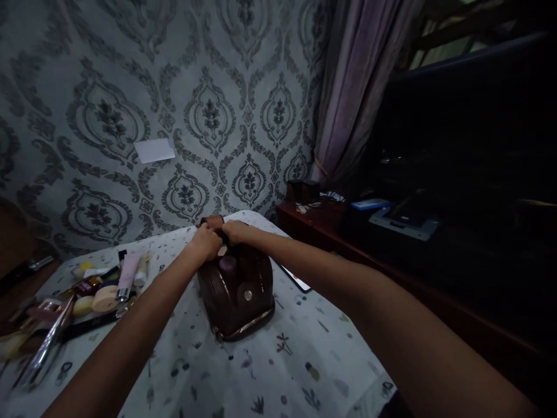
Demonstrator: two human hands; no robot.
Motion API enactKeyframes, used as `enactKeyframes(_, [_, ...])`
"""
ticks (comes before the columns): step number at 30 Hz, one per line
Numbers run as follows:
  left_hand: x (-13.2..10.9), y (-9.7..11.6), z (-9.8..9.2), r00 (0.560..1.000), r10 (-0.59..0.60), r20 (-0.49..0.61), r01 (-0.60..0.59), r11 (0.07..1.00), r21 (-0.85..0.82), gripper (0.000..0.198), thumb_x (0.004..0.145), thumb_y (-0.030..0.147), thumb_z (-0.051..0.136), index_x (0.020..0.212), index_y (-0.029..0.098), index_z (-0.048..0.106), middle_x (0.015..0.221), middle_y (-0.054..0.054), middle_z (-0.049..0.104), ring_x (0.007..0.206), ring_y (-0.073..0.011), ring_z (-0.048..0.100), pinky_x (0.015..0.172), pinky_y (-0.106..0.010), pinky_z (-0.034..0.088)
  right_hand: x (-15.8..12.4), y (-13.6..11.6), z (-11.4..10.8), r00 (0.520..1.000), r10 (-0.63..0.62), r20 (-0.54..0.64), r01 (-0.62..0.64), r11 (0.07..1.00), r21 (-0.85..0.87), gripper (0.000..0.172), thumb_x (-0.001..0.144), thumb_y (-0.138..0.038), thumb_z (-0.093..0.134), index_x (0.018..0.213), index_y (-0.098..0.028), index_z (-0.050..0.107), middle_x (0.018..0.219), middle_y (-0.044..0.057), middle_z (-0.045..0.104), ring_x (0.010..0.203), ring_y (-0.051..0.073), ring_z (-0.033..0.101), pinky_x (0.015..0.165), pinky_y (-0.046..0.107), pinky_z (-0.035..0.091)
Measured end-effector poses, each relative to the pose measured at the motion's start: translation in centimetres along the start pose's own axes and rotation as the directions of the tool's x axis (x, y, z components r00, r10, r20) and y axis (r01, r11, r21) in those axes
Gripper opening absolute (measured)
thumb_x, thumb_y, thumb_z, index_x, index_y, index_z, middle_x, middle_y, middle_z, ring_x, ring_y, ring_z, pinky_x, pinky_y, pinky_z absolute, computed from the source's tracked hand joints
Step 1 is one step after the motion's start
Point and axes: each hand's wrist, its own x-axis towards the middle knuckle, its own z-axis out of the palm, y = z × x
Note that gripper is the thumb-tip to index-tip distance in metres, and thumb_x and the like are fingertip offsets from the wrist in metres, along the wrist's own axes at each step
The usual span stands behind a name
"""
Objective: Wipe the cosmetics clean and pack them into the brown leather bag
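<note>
A dark brown quilted bag (237,293) with a metal stud and zip stands on the patterned tablecloth (278,360). Both my hands rest on its top. My left hand (205,241) is closed in a fist on the bag's upper edge beside the brown handle (212,220). My right hand (235,231) is closed too, gripping the top of the bag right next to the left one. A purple rounded item (228,265) shows at the bag's opening just below my hands.
Cosmetics lie in a heap at the left: a pink tube (127,274), a round sponge (104,299), metal tools (46,345). A phone (296,280) lies right of the bag. A dark wooden cabinet (348,232) with papers stands at the right, near a curtain (357,98).
</note>
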Motion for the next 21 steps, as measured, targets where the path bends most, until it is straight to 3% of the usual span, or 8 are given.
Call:
enactKeyframes(6, [2.4,0.0,2.2,0.997,-0.014,0.079,0.01,0.999,0.054,0.017,0.078,0.029,0.071,0.087,0.017,0.078,0.09,-0.014,0.078,0.095,-0.0308,0.068,0.095,-0.044,0.04,-0.6,0.0,-0.3,1.0,-0.005,0.004,0.005,1.0,-0.004,0.035,0.094,-0.035,0.062,0.123,-0.015,0.059,0.123,0.01,0.061,0.106,0.024,0.063,0.088,0.043,0.055])
enactKeyframes(11, [3.0,0.4,2.9,0.999,0.005,0.042,-0.007,0.999,0.038,0.026,0.082,0.024,0.066,0.105,0.016,0.074,0.113,-0.016,0.073,0.111,-0.0329,0.062,0.101,-0.047,0.036,-1.0,0.0,-0.4,1.0,-0.02,-0.023,0.02,1.0,0.011,0.033,0.093,-0.033,0.064,0.119,-0.013,0.062,0.12,0.01,0.064,0.105,0.024,0.064,0.089,0.042,0.055])
enactKeyframes(16, [3.3,0.7,3.4,0.999,0.003,0.044,-0.003,1.0,-0.009,0.026,0.089,0.021,0.055,0.106,0.014,0.074,0.115,-0.018,0.072,0.108,-0.0318,0.064,0.094,-0.043,0.042,-1.4,0.1,-0.4,0.996,-0.014,-0.086,0.019,0.998,0.057,0.036,0.077,-0.024,0.078,0.108,-0.007,0.07,0.111,0.016,0.072,0.108,0.029,0.066,0.09,0.029,0.05])
enactKeyframes(21, [3.4,0.6,3.7,0.997,-0.019,0.073,0.023,0.998,-0.05,0.025,0.09,0.022,0.054,0.097,0.015,0.077,0.107,-0.019,0.074,0.098,-0.0297,0.069,0.084,-0.036,0.047,-1.2,0.3,-0.1,0.994,0.007,-0.109,0.006,0.993,0.119,0.04,0.075,-0.015,0.075,0.113,-0.008,0.07,0.113,0.016,0.072,0.109,0.029,0.066,0.088,0.026,0.05])
